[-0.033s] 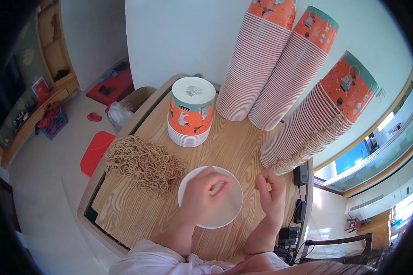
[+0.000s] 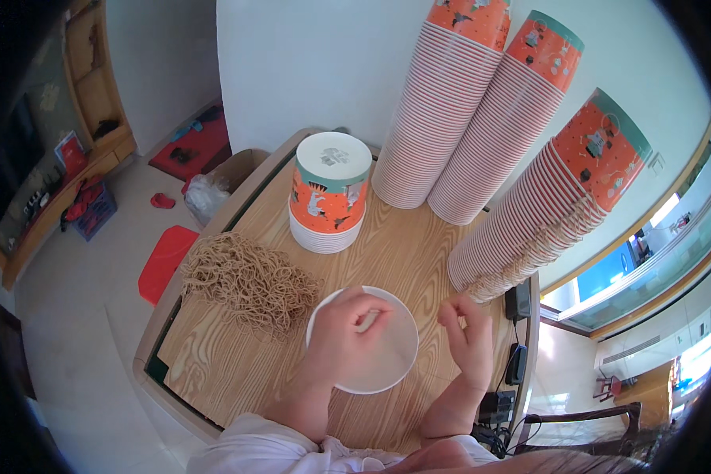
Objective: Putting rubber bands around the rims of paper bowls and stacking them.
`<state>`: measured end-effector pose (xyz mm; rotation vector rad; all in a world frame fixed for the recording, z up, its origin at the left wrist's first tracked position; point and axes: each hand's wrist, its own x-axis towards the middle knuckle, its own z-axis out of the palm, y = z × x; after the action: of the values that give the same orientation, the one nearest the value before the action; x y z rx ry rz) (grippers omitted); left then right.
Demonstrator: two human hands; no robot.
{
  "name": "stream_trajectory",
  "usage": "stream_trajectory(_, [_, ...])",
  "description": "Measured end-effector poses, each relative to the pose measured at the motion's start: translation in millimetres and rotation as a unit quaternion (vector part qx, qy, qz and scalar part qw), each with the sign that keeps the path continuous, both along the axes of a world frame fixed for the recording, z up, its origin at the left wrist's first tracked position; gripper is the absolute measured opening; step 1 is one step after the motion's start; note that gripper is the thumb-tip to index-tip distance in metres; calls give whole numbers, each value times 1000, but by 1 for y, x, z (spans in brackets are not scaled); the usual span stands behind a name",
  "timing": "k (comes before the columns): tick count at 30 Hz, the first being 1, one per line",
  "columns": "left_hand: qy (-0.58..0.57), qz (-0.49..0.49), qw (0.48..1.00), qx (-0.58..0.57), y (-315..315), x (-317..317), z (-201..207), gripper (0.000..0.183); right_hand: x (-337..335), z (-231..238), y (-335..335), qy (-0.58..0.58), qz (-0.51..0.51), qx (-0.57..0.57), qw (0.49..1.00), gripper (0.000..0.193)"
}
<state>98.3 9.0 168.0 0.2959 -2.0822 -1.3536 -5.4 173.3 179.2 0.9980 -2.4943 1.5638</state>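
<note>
My left hand (image 2: 346, 332) is over a white round paper bucket (image 2: 395, 359), its thumb and forefinger pinched together. To the right of the bucket's rim, my right hand (image 2: 468, 344) is raised in a similar pinch. Whatever either pinch holds is too fine to make out. The bucket stands in front of me on the table, partly covered by my left hand and forearm. On the left lies a tangled heap of tan cord (image 2: 249, 284). Behind the bucket is a short stack of upside-down orange and green paper buckets (image 2: 329, 197).
Tall stacks of paper buckets (image 2: 438, 110) rise at the back of the wooden table (image 2: 237, 367). Tan cords hang along the right-hand stack (image 2: 521, 213). Black power adapters (image 2: 517, 363) line the right edge. A red stool (image 2: 166, 265) stands left of the table.
My left hand has shifted very slightly up and to the left. My right hand and the things on the table look the same.
</note>
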Motion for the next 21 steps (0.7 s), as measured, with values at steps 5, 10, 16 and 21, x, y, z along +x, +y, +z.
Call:
stream_trajectory(5, [-43, 15, 999, -7, -8, 4, -4, 8, -10, -20, -2, -16, 116, 303, 946, 26])
stream_trajectory(10, [-39, -24, 998, -52, -5, -1, -10, 9, -9, -22, -7, -1, 58, 309, 949, 25])
stream_trajectory(16, [-25, -28, 999, -32, 9, -7, -10, 9, 9, -9, -13, 46, -15, 121, 992, 18])
stream_trajectory(21, [-14, -9, 999, -49, 13, -8, -11, 9, 14, -3, -12, 61, -9, 108, 992, 18])
